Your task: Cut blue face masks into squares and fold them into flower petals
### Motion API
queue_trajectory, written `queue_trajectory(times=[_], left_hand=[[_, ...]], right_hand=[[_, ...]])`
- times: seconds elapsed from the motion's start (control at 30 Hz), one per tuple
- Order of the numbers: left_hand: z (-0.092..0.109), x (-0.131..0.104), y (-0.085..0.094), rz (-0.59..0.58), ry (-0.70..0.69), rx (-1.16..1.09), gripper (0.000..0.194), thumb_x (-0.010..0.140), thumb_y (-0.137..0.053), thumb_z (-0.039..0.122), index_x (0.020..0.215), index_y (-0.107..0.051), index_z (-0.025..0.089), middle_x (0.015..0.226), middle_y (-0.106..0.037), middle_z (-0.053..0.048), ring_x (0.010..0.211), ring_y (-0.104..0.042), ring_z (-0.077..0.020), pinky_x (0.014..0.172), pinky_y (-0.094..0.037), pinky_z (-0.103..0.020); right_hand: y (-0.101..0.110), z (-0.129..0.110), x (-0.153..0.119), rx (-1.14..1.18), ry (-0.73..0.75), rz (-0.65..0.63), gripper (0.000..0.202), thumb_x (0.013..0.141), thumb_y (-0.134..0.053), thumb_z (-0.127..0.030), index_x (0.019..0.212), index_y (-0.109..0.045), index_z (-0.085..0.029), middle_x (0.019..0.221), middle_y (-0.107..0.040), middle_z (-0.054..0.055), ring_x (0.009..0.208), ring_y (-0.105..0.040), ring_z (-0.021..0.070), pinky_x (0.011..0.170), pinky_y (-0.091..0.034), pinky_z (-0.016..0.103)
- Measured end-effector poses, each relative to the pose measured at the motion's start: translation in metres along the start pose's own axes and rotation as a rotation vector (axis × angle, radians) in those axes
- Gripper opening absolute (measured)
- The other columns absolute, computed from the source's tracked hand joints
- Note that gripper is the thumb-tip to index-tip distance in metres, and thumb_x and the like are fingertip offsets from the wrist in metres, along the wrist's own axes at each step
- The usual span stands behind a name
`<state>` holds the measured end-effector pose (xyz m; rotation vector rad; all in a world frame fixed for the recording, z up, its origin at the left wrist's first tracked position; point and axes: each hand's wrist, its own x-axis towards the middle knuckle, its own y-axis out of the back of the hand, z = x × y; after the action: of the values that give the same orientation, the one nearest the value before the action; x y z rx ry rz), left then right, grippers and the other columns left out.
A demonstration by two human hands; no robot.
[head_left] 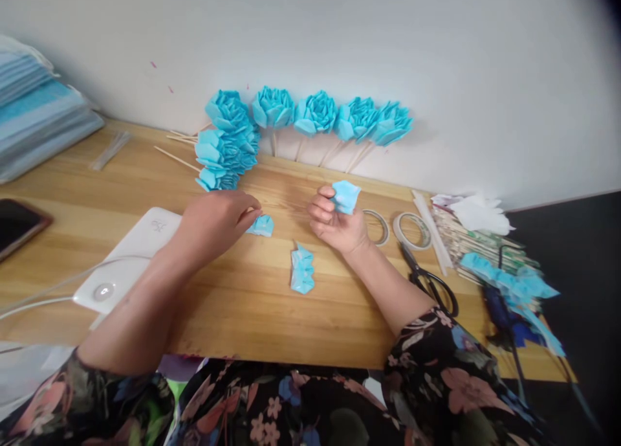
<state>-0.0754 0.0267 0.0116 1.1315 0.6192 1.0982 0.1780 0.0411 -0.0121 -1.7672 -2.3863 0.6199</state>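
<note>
My right hand is raised a little over the table, its fingertips and thumb pinching a light blue petal with pointed corners. My left hand is low over the wooden table, fingers closed at the edge of a small blue petal piece; part of that piece is hidden behind the fingers. Between and below both hands lies a stack of blue petals with a wavy edge. Past my left hand, several blue handmade roses on thin sticks are heaped together.
More roses lean against the wall. Tape rolls, black scissors, bundled sticks and a blue petal strip lie on the right. A white power bank with a cable, a phone and stacked blue sheets are left.
</note>
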Motion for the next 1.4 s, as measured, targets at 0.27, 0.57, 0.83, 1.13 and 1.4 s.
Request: queue_trajectory(times=[0.27,0.57,0.83,1.13,1.4], left_hand=[[-0.001,0.002,0.0,-0.02,-0.004,0.004,0.027,0.094,-0.052,0.032,0.093,-0.076,0.02,0.098,-0.079,-0.008,0.088,-0.07,-0.0244,0.067,-0.041,-0.029],[0.032,-0.002,-0.03,0.003,-0.328,-0.087,0.029,0.098,-0.049,0.029,0.089,-0.075,0.018,0.091,-0.079,-0.008,0.085,-0.07,-0.0216,0.071,-0.046,-0.029],[0.032,-0.001,-0.053,0.0,-0.393,-0.118,0.029,0.097,-0.051,0.028,0.102,-0.078,0.02,0.104,-0.08,-0.008,0.094,-0.075,-0.0233,0.077,-0.053,-0.031],[0.028,0.001,-0.045,0.1,-0.295,-0.116,0.027,0.096,-0.052,0.027,0.093,-0.077,0.02,0.096,-0.08,-0.009,0.09,-0.074,-0.0241,0.074,-0.052,-0.031],[0.029,0.0,-0.045,0.144,-0.278,-0.13,0.026,0.096,-0.052,0.025,0.089,-0.076,0.02,0.092,-0.08,-0.007,0.086,-0.073,-0.0218,0.07,-0.049,-0.029]], right_hand=[[0.024,-0.021,-0.027,-0.387,-0.08,-0.069,0.026,0.078,-0.07,-0.044,0.073,-0.063,-0.02,0.066,-0.06,0.0,0.053,-0.047,0.0105,0.049,-0.037,0.024],[0.028,-0.015,-0.12,-1.272,0.018,-0.35,0.038,0.103,-0.043,-0.037,0.105,-0.076,-0.02,0.103,-0.079,0.007,0.094,-0.073,0.0204,0.083,-0.054,0.033],[0.016,-0.003,-0.111,-1.555,0.283,-0.075,0.033,0.102,-0.045,-0.025,0.123,-0.07,-0.016,0.118,-0.075,0.012,0.11,-0.069,0.0275,0.094,-0.053,0.044],[-0.004,0.011,-0.069,-1.76,0.257,-0.14,0.016,0.095,-0.06,-0.024,0.102,-0.073,-0.016,0.106,-0.074,0.013,0.103,-0.067,0.0288,0.082,-0.05,0.039],[0.01,0.014,-0.07,-1.563,0.304,-0.125,0.015,0.093,-0.056,-0.019,0.091,-0.071,-0.02,0.093,-0.075,0.006,0.087,-0.068,0.0214,0.074,-0.048,0.034]])
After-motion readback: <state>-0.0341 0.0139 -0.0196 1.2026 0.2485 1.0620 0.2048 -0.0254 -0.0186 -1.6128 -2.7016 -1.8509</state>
